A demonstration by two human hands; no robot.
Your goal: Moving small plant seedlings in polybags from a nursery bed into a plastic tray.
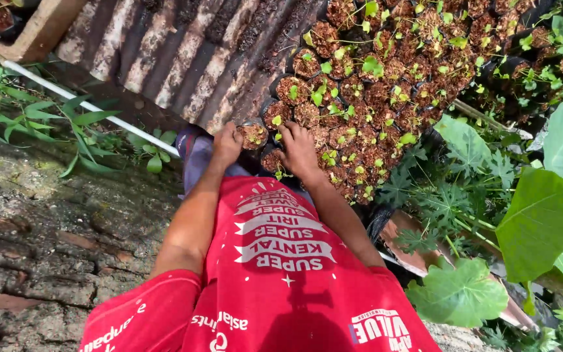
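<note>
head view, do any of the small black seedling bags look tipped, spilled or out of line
The small soil-filled black seedling bag between the left hand and right hand sits apart at the block's near edge. Nothing looks tipped or spilled; the packed black seedling bags stand upright.

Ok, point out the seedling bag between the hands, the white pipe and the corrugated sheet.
seedling bag (253, 135), head view, on its soil top
white pipe (66, 94), head view, midway along its length
corrugated sheet (184, 58), head view, on a rusty ridge

A white pipe (66, 93) crosses rusty corrugated sheeting (184, 52), with broad green leaves (537, 221) nearby
</note>
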